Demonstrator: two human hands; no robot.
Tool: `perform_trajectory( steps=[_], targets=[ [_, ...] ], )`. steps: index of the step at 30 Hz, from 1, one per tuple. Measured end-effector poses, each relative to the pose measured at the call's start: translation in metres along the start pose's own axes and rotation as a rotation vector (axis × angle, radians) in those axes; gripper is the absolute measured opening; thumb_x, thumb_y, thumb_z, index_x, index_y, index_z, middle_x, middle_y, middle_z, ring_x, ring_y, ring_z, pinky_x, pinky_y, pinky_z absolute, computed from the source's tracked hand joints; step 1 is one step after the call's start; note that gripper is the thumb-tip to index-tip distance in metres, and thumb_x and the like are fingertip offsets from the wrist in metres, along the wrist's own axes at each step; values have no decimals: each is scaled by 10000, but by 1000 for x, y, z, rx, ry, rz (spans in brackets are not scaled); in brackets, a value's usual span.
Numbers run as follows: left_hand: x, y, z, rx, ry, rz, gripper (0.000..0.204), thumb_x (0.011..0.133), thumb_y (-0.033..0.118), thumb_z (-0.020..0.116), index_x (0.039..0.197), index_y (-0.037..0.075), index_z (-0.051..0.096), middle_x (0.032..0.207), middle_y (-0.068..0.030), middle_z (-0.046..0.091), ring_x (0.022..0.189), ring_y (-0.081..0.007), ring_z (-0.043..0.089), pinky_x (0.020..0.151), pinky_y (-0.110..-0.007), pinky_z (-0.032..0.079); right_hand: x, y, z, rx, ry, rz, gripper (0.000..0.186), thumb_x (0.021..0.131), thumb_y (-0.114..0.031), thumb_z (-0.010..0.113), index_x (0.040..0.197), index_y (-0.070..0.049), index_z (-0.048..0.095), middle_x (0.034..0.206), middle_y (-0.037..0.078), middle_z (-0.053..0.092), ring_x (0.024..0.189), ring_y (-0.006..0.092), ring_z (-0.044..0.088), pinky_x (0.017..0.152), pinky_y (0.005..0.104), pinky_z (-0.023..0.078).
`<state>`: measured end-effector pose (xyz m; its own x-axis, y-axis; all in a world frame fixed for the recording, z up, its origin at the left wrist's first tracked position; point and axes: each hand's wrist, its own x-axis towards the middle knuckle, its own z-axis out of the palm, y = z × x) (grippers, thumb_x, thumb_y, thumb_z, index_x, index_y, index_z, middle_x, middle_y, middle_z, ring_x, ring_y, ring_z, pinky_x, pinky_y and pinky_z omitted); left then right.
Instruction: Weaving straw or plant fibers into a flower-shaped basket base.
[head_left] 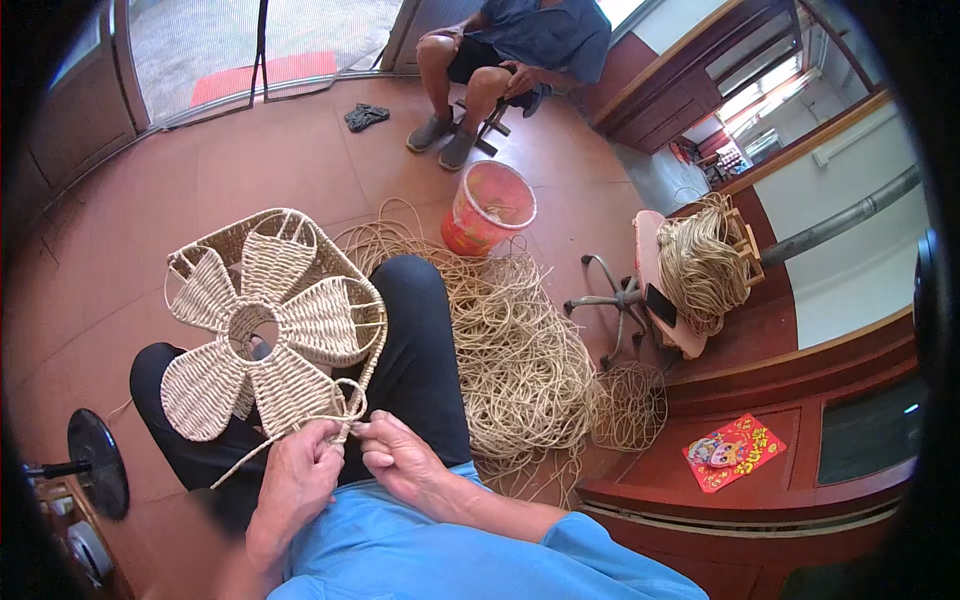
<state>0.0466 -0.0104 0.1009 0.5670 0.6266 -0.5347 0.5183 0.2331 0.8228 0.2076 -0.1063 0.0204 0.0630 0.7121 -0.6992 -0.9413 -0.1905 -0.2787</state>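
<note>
A woven straw-coloured basket (372, 300) rests on my lap, its open flower design facing up, with broad petals (205, 390) around a round hole. At the basket's near corner, a cord (352, 386) makes a small loop. My left hand (300, 468) is closed, thumb and fingers pinching the cord beside the lowest petal; a loose cord end sticks out to its left. Just to the right, my right hand (402, 462) is also closed, its fingertips pinched on the cord at the same corner. The exact grip points are partly hidden by my fingers.
A big heap of loose cord (520, 370) lies on the floor to my right, beside a red bucket (490, 210). Coiled cord (705, 260) sits on a wheeled chair (612, 295). A person (500, 70) sits ahead. A black fan (97, 463) stands at left.
</note>
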Motion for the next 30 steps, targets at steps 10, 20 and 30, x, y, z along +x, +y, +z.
perform_trajectory(
  steps=[10, 20, 30],
  targets=[
    [2, -6, 11, 402, 168, 263, 258, 970, 95, 697, 1201, -16, 727, 923, -295, 745, 878, -468, 757, 773, -530, 572, -3, -8, 9, -399, 47, -85, 199, 1045, -20, 713, 1113, -124, 558, 893, -17, 597, 579, 20, 407, 468, 207, 343],
    [-16, -1, 10, 610, 185, 244, 253, 974, 127, 735, 1210, 35, 733, 919, -247, 760, 869, -436, 763, 765, -533, 583, -12, -11, -10, 100, -140, 88, 186, 1035, -7, 681, 1111, -151, 592, 941, 11, 668, 570, 33, 397, 474, 222, 315],
    [-17, -26, -28, 456, 538, 512, 186, 976, 44, 734, 1154, 44, 787, 988, -165, 767, 818, -313, 751, 740, -387, 574, -54, -89, -30, -288, -143, -103, 236, 975, -44, 696, 1119, -180, 568, 919, -34, 562, 558, -11, 354, 471, 168, 304]
  ],
)
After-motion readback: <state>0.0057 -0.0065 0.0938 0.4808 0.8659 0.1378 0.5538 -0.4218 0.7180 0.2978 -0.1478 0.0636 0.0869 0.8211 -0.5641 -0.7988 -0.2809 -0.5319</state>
